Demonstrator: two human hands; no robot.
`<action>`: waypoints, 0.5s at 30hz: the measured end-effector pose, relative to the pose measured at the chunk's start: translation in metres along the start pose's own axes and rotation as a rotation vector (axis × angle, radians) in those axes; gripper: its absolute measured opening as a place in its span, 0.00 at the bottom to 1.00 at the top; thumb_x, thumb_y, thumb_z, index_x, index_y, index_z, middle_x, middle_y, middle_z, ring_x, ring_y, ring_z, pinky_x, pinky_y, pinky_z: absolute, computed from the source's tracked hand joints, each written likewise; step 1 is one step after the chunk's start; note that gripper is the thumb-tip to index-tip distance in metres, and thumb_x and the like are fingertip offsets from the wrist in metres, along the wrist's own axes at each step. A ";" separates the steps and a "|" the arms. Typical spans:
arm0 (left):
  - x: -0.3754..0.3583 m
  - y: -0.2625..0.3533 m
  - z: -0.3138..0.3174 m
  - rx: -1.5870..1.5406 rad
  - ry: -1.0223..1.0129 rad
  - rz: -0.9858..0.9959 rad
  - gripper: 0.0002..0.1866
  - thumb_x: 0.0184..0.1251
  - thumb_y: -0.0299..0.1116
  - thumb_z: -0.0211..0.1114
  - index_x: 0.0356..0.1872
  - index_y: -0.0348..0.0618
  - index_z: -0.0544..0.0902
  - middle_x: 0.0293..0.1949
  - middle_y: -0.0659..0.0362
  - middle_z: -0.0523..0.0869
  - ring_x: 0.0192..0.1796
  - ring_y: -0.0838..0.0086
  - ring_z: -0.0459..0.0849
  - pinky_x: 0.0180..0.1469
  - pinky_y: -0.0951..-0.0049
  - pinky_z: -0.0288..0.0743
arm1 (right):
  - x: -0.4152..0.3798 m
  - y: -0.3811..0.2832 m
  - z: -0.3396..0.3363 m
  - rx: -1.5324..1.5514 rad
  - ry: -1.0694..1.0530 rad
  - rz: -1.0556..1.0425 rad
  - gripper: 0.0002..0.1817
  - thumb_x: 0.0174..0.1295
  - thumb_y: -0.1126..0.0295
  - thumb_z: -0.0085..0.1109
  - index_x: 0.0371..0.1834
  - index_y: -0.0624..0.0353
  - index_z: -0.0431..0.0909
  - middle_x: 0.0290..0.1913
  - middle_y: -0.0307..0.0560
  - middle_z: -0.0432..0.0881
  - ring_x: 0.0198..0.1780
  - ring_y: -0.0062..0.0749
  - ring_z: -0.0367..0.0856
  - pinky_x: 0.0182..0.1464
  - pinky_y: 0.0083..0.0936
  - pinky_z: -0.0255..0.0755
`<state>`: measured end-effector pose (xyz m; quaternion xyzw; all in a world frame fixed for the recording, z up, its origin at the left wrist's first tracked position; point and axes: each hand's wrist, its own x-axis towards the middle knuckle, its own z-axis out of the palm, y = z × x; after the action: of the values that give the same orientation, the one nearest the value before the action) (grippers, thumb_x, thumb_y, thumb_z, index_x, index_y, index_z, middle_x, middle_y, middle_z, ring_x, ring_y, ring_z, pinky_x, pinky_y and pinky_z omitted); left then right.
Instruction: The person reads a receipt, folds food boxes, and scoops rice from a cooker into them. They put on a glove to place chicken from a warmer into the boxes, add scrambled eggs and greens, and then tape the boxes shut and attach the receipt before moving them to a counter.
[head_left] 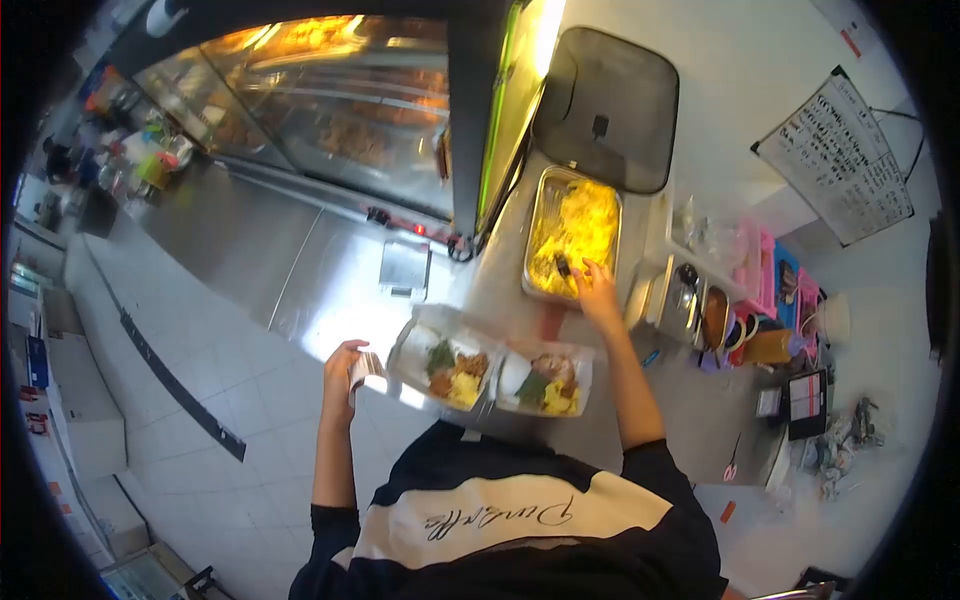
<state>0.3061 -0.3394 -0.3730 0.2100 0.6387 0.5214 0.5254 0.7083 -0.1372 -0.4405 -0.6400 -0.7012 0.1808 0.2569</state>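
Observation:
My right hand (598, 292) is over the near end of a rectangular metal tray (527, 262) holding yellow shredded food (585, 215). Its fingers are closed around a dark utensil (563, 264) that dips into the food; its exact kind is hard to see. On the left, my left hand (343, 368) grips a small shiny cup-like thing (367, 371), partly hidden by the fingers. Between my hands, two open takeaway boxes stand side by side. The left box (410, 372) and the right box (585, 362) contain white rice, something green, yellow food and brown pieces.
A dark mesh cover (610, 110) stands behind the tray. Left of it is a lit glass display case (350, 130), with a small square scale-like device (405, 267) below. Containers and utensils (685, 290) line the right side; scissors (733, 460) lie nearer me.

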 end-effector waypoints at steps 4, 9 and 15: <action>0.003 0.005 0.025 -0.014 0.028 -0.005 0.12 0.64 0.31 0.49 0.38 0.43 0.81 0.25 0.67 0.79 0.24 0.87 0.73 0.23 0.86 0.61 | 0.098 -0.005 -0.005 -0.222 0.303 -0.238 0.26 0.59 0.60 0.59 0.59 0.59 0.69 0.52 0.56 0.71 0.56 0.48 0.71 0.59 0.37 0.64; 0.003 -0.004 0.034 0.020 0.104 -0.050 0.12 0.65 0.32 0.49 0.38 0.43 0.82 0.24 0.66 0.80 0.24 0.87 0.75 0.24 0.86 0.63 | 0.217 0.012 0.024 -0.456 0.047 -0.265 0.26 0.55 0.62 0.62 0.58 0.53 0.70 0.51 0.50 0.75 0.57 0.42 0.72 0.64 0.49 0.58; -0.018 0.001 0.027 0.023 0.193 -0.065 0.13 0.60 0.29 0.48 0.38 0.43 0.82 0.23 0.65 0.80 0.23 0.85 0.74 0.24 0.85 0.63 | 0.239 0.023 0.032 -0.379 0.035 -0.176 0.09 0.59 0.65 0.56 0.40 0.54 0.76 0.40 0.43 0.81 0.46 0.43 0.80 0.62 0.56 0.57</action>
<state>0.3366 -0.3414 -0.3612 0.1440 0.6987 0.5147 0.4756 0.6959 0.1041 -0.4486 -0.6162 -0.7713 0.0114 0.1589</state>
